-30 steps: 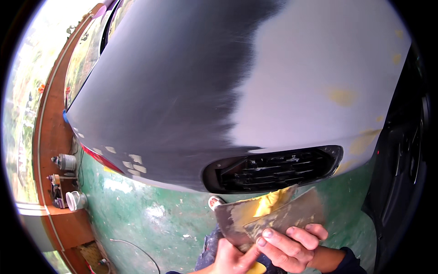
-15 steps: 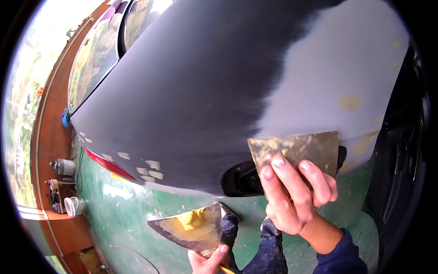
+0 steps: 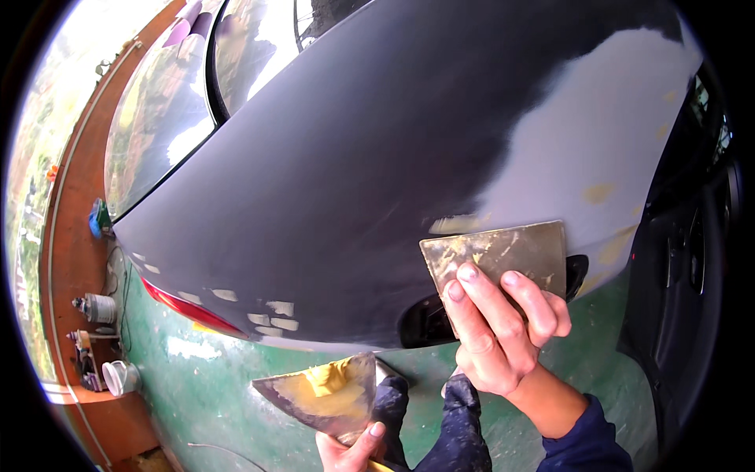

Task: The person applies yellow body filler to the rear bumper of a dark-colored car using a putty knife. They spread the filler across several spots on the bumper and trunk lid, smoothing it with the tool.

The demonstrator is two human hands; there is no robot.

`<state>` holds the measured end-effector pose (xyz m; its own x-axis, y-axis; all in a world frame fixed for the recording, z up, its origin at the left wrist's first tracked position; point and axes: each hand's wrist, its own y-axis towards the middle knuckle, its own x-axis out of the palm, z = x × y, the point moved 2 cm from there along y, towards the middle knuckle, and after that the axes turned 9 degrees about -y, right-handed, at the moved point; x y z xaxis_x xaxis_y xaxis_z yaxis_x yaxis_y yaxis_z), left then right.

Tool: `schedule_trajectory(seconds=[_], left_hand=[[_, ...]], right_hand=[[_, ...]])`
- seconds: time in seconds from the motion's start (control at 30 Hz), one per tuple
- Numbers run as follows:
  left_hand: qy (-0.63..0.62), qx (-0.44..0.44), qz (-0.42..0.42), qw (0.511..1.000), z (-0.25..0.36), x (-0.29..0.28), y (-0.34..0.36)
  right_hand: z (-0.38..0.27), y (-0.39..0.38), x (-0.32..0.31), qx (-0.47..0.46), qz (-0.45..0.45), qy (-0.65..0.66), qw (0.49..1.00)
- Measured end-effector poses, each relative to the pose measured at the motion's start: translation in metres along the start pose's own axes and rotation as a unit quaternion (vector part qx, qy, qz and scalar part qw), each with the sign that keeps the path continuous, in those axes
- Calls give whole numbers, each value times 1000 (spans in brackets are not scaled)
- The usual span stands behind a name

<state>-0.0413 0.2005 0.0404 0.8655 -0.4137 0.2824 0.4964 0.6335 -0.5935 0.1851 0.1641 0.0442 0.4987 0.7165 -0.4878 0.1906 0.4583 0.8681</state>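
My right hand (image 3: 503, 338) grips a flat rectangular filler spreader (image 3: 511, 244), fingers pressed along its face. The spreader lies against or just off the dark car body panel (image 3: 338, 173), above the black wheel-arch-like opening (image 3: 422, 324); contact cannot be made out. A thin pale-yellow filler streak (image 3: 454, 225) shows on the panel just past its far edge. Lower down, my left hand (image 3: 350, 450) is closed round a wide triangular putty knife (image 3: 330, 405), held away from the car. A lump of yellow filler (image 3: 325, 377) sits on its blade.
Grey primer (image 3: 586, 118) with yellowish patches covers the panel's right part. Small pale filler spots lie near the red tail light (image 3: 189, 307). A dark open door (image 3: 692, 259) stands at right. Cans and a white bucket (image 3: 120, 377) are at left on the green floor (image 3: 204, 393).
A pale filler streak now shows on the panel beyond the spreader. My right hand and spreader have shifted slightly left and nearer; the view has moved too. My left hand still holds the putty knife.
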Motion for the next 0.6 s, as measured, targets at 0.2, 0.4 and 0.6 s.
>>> schedule_trajectory(seconds=[0.2, 0.4, 0.6], left_hand=[[0, -10, -10, 1000, 4, -5, 1], [1, -11, -7, 1000, 5, -9, 4], [10, -14, -19, 1000, 14, -7, 3]], right_hand=[[2, 13, 6, -10, -12, -3, 1000], [-5, -5, -8, -2, -70, -1, 998], [0, 16, -3, 15, -26, -12, 999]])
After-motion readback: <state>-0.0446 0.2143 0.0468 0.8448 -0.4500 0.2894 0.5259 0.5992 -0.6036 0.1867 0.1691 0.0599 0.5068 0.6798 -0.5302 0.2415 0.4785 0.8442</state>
